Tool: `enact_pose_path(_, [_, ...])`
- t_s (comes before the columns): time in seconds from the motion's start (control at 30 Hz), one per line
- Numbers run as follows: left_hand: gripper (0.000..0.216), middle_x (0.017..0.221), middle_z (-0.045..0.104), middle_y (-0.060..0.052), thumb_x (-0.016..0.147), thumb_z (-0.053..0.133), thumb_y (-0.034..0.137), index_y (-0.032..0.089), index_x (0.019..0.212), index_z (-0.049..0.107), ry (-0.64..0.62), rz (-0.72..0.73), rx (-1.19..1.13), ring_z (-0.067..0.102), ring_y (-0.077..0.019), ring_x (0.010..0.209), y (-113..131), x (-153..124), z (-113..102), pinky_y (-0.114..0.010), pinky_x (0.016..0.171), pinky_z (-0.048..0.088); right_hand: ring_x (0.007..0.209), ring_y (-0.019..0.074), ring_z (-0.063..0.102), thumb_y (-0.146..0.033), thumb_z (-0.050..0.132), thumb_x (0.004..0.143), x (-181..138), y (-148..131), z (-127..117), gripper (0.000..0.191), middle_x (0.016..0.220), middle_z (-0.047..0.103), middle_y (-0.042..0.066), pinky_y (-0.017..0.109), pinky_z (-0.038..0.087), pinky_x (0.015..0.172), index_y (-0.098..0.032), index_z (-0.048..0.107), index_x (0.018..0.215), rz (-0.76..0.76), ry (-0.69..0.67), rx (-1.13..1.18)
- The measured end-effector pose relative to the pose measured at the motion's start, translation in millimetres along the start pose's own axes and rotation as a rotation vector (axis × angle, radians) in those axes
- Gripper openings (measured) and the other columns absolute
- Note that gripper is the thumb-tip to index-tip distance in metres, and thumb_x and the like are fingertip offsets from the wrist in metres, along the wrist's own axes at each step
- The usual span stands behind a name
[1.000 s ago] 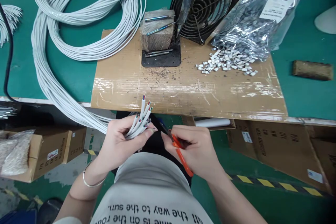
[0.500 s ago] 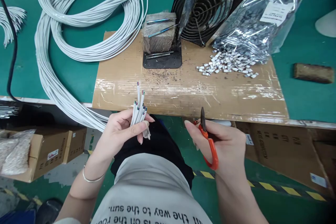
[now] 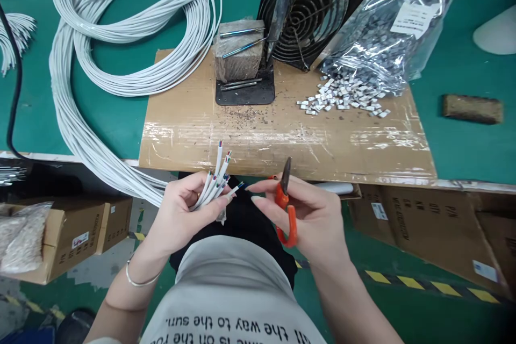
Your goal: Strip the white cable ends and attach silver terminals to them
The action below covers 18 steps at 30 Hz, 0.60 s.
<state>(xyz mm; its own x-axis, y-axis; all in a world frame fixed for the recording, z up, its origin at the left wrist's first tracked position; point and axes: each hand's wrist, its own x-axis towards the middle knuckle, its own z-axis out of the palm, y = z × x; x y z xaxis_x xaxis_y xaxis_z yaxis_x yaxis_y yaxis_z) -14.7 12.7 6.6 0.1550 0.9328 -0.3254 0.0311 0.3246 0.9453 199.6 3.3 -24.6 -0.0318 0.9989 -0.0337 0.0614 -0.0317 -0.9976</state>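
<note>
My left hand (image 3: pixel 189 207) is closed around the ends of a bundle of white cables (image 3: pixel 215 180), whose cut tips show small coloured wires. One cable end leans out to the right, past the thumb, toward my other hand. Orange-handled pliers or snips (image 3: pixel 287 201) with dark jaws sit in my right hand (image 3: pixel 308 215), jaws pointing up. The right thumb and forefinger reach toward the leaning cable end, close to its tip; whether they touch it I cannot tell. The long cable bundle (image 3: pixel 92 140) runs from my left hand back onto the green table.
On the cardboard sheet (image 3: pixel 282 145) stand a block (image 3: pixel 237 62) with soldering tips and a soldering iron (image 3: pixel 282 5). Behind are a fan (image 3: pixel 310 11), small metal connectors (image 3: pixel 342 94) and their plastic bag (image 3: pixel 387 37). A brown bar (image 3: pixel 472 109) lies right. Cartons (image 3: pixel 76 236) stand below.
My right hand has moved left with the orange-handled tool, up to the cable ends. One cable end now leans right out of the bunch in my left hand.
</note>
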Motion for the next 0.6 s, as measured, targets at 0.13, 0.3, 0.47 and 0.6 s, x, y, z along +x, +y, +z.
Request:
enact_pose_path(0.13, [0.005,0.071,0.072,-0.001,0.086,0.085,0.018,0.016,0.085,0.08,-0.019,0.029,0.058,0.062,-0.0111,0.06,0,-1,0,-0.02,0.056,0.054,0.055,0.0106,0.045,-0.028,0.092,0.08,7,-7,12,0.011,0.062,0.054,-0.004,0.025,0.037,0.049,-0.025,0.09,0.09,0.056,-0.04,0.174])
enact_pose_path(0.3, [0.012,0.066,0.065,0.001,0.085,0.084,0.017,0.016,0.079,0.074,-0.065,0.048,0.108,0.055,-0.0098,0.058,-2,-3,-2,-0.019,0.054,0.046,0.053,0.011,0.048,-0.023,0.088,0.078,10,-11,19,0.005,0.061,0.063,-0.002,0.026,0.04,0.049,-0.023,0.085,0.074,0.11,-0.06,0.255])
enact_pose_path(0.47, [0.018,0.065,0.06,0.002,0.09,0.085,0.026,0.017,0.08,0.073,-0.098,-0.024,0.08,0.05,-0.0094,0.056,-1,-5,-3,-0.021,0.053,0.04,0.05,0.0141,0.051,-0.027,0.086,0.078,15,-4,18,0.024,0.049,0.056,-0.002,0.03,0.043,0.05,-0.023,0.072,0.059,0.097,0.0,0.272])
enact_pose_path(0.6, [0.02,0.062,0.058,0.003,0.093,0.084,0.033,0.017,0.082,0.078,-0.099,-0.045,0.036,0.043,-0.0089,0.053,5,-3,1,-0.023,0.05,0.033,0.045,0.0129,0.045,-0.031,0.082,0.085,18,-2,8,0.037,0.044,0.048,-0.004,0.031,0.041,0.05,-0.023,0.061,0.055,0.042,0.176,0.302])
